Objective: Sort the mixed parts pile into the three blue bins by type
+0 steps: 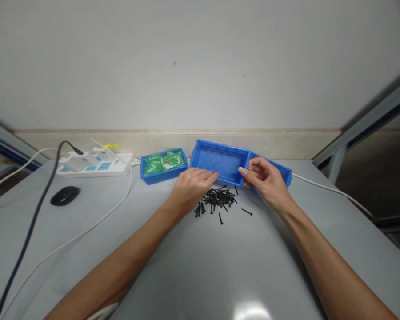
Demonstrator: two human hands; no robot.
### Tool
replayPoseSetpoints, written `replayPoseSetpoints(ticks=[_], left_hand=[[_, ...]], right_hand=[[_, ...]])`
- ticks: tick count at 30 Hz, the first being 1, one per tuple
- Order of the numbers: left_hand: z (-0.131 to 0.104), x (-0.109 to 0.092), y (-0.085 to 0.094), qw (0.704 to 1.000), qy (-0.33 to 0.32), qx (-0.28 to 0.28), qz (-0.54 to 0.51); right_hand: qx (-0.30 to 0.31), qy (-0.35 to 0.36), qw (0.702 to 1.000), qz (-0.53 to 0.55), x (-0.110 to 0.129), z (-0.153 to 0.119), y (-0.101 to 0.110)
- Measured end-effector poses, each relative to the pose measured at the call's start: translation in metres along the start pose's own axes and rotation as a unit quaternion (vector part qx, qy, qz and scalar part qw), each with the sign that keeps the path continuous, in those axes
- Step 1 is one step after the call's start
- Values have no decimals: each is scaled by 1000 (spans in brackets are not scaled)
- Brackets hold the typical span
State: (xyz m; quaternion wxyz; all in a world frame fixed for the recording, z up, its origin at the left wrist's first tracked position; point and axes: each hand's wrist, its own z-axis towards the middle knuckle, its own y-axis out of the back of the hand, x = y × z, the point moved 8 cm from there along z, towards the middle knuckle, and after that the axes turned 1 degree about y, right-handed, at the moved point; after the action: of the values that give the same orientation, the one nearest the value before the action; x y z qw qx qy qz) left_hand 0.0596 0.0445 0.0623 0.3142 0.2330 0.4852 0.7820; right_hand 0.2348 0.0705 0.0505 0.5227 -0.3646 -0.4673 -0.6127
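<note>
A blue plastic bin (220,161) is tipped toward me, its bare inside showing. My right hand (265,180) pinches the bin's right end between thumb and fingers. Below it, a pile of black screws (219,198) lies on the table, with a few loose ones at its edges. My left hand (194,184) is at the bin's lower left, over the pile's left side, its fingers stretched out flat. Whether those fingertips touch the bin or the screws I cannot tell. Behind my right hand, another blue bin (286,174) is partly hidden.
A small blue bin (163,176) with green-and-clear packets (163,162) stands left of my hands. Farther left are a white power strip (120,167) with plugs, a black mouse (65,195) and loose cables (96,224). The wall (200,89) rises behind the grey table (200,275).
</note>
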Motion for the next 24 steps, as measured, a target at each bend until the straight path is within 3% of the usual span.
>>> replayPoseSetpoints(ticks=[3, 7, 10, 13, 17, 24], left_hand=[[6, 13, -10, 997, 58, 46, -15], [13, 28, -25, 986, 115, 122, -25], [18, 33, -28, 981, 136, 136, -28], [22, 34, -27, 980, 144, 133, -41], [23, 25, -23, 981, 112, 133, -84], [26, 24, -21, 982, 113, 125, -88]], right_hand=[[-48, 56, 988, -132, 14, 1, 20], [-9, 179, 897, -404, 31, -5, 32], [24, 170, 846, -505, 17, -9, 44], [36, 123, 815, -565, -5, -10, 56], [44, 92, 823, -558, -19, -11, 63], [45, 108, 845, -521, -20, -10, 61]])
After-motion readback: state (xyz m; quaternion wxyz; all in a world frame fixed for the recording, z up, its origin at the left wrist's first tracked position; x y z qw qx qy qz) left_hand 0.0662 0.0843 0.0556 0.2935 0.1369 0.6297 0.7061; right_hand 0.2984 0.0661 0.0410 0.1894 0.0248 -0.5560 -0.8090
